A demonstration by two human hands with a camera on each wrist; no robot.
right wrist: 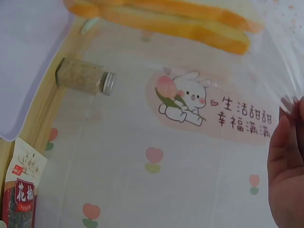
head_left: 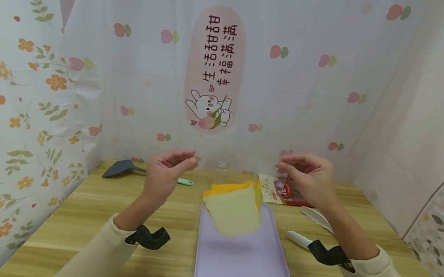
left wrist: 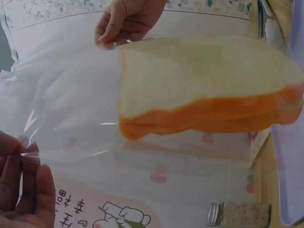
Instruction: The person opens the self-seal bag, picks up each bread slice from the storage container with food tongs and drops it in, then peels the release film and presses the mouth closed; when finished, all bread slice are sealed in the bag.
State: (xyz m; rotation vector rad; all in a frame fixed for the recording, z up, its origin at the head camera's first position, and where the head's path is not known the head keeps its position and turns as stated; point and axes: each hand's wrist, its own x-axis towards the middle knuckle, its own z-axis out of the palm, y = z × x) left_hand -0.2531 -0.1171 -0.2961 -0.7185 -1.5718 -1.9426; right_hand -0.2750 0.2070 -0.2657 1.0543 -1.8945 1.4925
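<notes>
A clear plastic bag (left wrist: pixel 71 90) hangs between the two hands, with bread slices (head_left: pixel 233 211) with orange crusts low inside it. My left hand (head_left: pixel 166 171) pinches one upper side of the bag between thumb and fingers. On the opposite side my right hand (head_left: pixel 312 177) pinches the film the same way. In the left wrist view the slices lie face to face and the film stretches out beside them. The bread hangs over the far part of a lavender tray (head_left: pixel 245 274), and a soft shadow falls below it.
A dark spatula (head_left: pixel 119 169) with a mint handle end (head_left: pixel 185 181) lies at the back left. A spice jar (right wrist: pixel 83 76) with a metal lid stands behind the tray. Back right are a red spice packet (head_left: pixel 293 193) and tongs (head_left: pixel 299 239). Printed curtains (head_left: pixel 153 53) surround the table.
</notes>
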